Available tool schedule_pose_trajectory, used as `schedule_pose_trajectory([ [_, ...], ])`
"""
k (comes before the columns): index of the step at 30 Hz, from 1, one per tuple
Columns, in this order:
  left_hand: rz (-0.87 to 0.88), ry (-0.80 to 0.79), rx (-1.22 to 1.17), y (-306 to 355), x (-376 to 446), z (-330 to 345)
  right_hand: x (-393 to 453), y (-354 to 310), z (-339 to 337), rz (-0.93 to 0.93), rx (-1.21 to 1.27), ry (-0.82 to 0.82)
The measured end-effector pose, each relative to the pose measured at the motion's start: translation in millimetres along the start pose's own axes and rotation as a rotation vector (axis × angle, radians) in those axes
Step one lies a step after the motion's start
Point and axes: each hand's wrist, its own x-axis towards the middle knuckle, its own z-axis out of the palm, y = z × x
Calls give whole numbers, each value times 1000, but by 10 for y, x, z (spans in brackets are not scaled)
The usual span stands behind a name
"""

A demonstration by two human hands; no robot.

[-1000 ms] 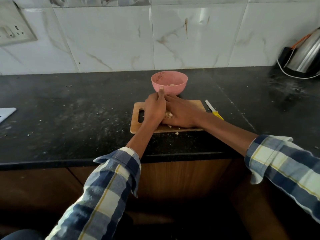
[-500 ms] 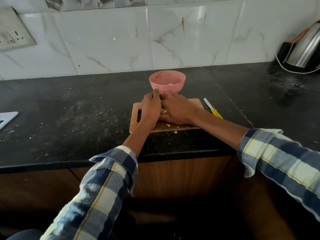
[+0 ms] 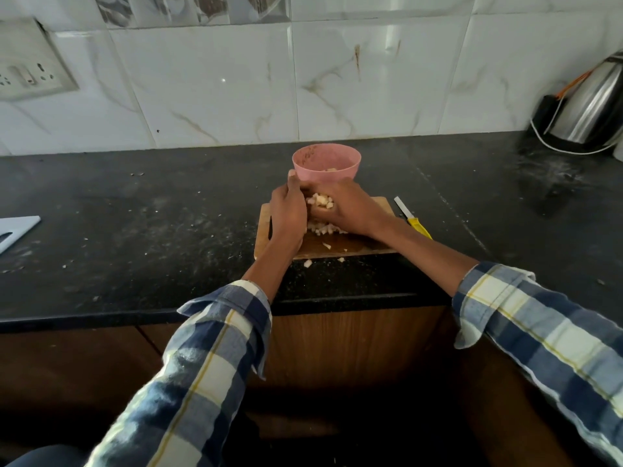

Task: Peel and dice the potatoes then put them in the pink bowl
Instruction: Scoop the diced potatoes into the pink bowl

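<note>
A heap of pale diced potato (image 3: pixel 320 201) is cupped between my two hands above the wooden cutting board (image 3: pixel 357 246). My left hand (image 3: pixel 286 215) stands on edge, its fingers pressing the heap from the left. My right hand (image 3: pixel 345 210) curls round the heap from the right. More dice (image 3: pixel 322 228) lie on the board under the hands, and a few bits (image 3: pixel 307 263) sit on the counter by its near edge. The pink bowl (image 3: pixel 326 170) stands just behind the board, touching my fingertips, with some dice inside.
A knife with a yellow handle (image 3: pixel 413 220) lies right of the board. A steel kettle (image 3: pixel 593 106) with its cord stands far right by the tiled wall. A white flat object (image 3: pixel 17 227) lies at the left edge. The black counter is dusted with scraps.
Both hands have closed in on the dice and raised a heap off the board toward the bowl; the potato pieces now show between them.
</note>
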Motion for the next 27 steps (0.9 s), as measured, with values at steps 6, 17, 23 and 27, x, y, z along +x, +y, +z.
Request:
schedule_pose_trajectory([
  [6,-2,-21,-96,-12,-28,-6,85,45,-177,199,205,119],
  [17,41,-7,-180,-4,-15,-4,166,116,-238,314,319,129],
  [23,20,-23,-179,-56,29,14,355,44,-432,481,465,258],
  [27,15,-33,-183,-46,10,11,463,1,-573,521,610,284],
])
